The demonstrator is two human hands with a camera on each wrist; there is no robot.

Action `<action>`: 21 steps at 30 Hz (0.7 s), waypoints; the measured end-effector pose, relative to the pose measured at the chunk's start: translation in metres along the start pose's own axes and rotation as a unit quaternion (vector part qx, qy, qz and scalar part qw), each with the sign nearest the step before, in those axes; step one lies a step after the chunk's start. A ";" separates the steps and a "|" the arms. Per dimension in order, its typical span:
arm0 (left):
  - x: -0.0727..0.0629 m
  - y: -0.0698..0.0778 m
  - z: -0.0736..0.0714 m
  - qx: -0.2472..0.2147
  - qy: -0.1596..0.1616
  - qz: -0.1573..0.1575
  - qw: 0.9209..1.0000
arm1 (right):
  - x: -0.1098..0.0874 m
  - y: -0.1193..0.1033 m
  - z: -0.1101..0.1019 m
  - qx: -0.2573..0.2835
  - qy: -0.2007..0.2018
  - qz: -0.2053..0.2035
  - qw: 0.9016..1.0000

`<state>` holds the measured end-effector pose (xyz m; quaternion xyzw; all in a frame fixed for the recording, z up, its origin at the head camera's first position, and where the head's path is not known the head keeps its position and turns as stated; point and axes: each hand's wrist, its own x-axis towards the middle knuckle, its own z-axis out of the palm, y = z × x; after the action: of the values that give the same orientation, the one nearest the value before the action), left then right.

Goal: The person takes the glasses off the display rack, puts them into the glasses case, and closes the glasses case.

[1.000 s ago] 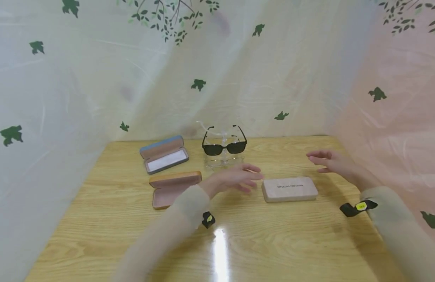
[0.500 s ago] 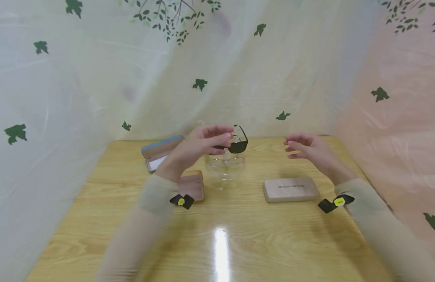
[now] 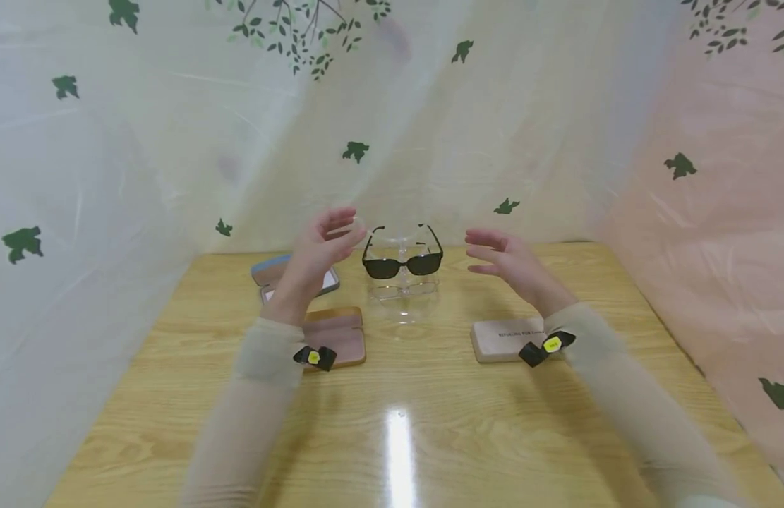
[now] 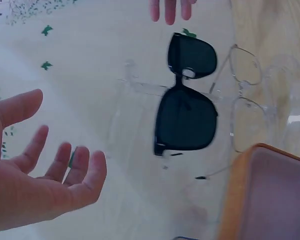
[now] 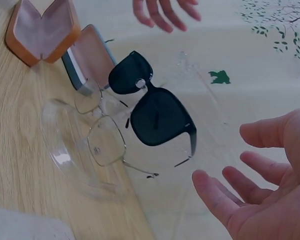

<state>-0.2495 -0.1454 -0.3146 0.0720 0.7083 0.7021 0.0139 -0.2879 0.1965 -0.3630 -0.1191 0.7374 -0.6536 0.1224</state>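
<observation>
Black sunglasses sit high on a clear display stand at the back middle of the table. Below them on the same stand is a pair of thin wire-framed glasses. My left hand is raised to the left of the sunglasses, its fingers relaxed and apart from them. On the other side, a gap separates my right hand from the sunglasses, and its fingers are loosely spread. Neither hand holds anything. Both wrist views show the sunglasses between the two hands.
An orange glasses case lies open at left, partly behind my left wrist. Behind it an open blue case is partly covered by my hand. A pale closed case lies under my right wrist. A patterned curtain hangs behind the wooden table.
My left hand has risen and moved left and back, away from the pale case to beside the sunglasses. My right hand has moved left and back toward them. The glasses and cases stay put.
</observation>
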 end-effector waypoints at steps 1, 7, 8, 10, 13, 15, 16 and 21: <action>0.002 -0.004 0.000 0.002 0.005 -0.007 1.000 | 0.002 0.001 0.003 0.002 0.000 0.002 1.000; 0.012 -0.029 -0.001 0.000 0.031 -0.066 0.997 | 0.012 0.008 0.015 0.028 -0.008 0.019 0.999; 0.013 -0.033 -0.001 0.002 0.032 -0.076 0.997 | 0.013 0.009 0.016 0.036 -0.009 0.024 0.999; 0.016 -0.041 -0.001 0.007 0.032 -0.094 0.995 | 0.016 0.012 0.019 0.051 -0.008 0.028 0.998; 0.019 -0.051 0.000 0.014 0.026 -0.120 0.992 | 0.018 0.017 0.021 0.073 -0.005 0.033 0.997; 0.020 -0.058 0.001 0.018 0.019 -0.134 0.991 | 0.018 0.020 0.023 0.084 -0.004 0.034 0.996; 0.021 -0.061 0.002 0.019 0.015 -0.140 0.990 | 0.018 0.021 0.023 0.088 -0.004 0.035 0.995; 0.021 -0.071 0.004 0.017 0.007 -0.149 0.989 | 0.021 0.027 0.027 0.117 -0.003 0.041 0.992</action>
<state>-0.2755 -0.1390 -0.3833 -0.0389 0.7232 0.6803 0.1123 -0.2988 0.1676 -0.3939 -0.0754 0.6596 -0.7296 0.1642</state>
